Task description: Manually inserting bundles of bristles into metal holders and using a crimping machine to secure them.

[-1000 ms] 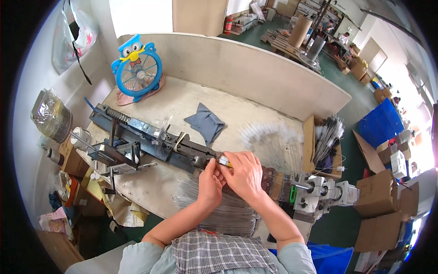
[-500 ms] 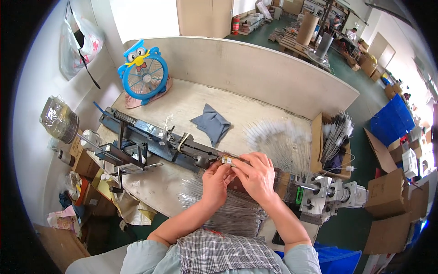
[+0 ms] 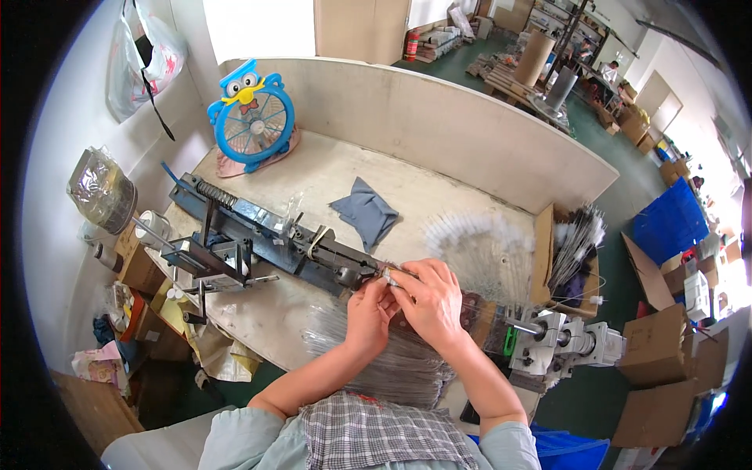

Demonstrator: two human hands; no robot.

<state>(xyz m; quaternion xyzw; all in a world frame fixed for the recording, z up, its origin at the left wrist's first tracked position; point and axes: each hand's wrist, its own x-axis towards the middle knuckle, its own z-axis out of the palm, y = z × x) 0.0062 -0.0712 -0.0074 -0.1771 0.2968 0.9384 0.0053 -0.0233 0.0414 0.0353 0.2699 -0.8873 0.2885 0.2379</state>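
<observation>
My left hand (image 3: 368, 317) and my right hand (image 3: 429, 296) meet at the near right end of a long dark metal jig (image 3: 294, 244). Fingers of both are drawn into a pinch around a small whitish and yellowish piece (image 3: 389, 274), too small and covered to name. Beneath my hands lies a thick bundle of thin wire-like strands (image 3: 392, 364), its upper part hidden by them. To the right of my right hand, a silvery machine head (image 3: 568, 341) with a shaft stands at the table's edge.
A blue cartoon-bird fan (image 3: 252, 125) stands at the back left. A grey cloth (image 3: 365, 213) lies mid-table. White-tipped strands (image 3: 478, 243) spread at right, beside a cardboard box (image 3: 542, 254) of more strands. A crank mechanism (image 3: 207, 266) juts from the left. A low partition (image 3: 439, 125) bounds the back.
The small piece between my fingers is more covered now and looks whiter. My right hand has shifted slightly left. The whole view has tilted a little.
</observation>
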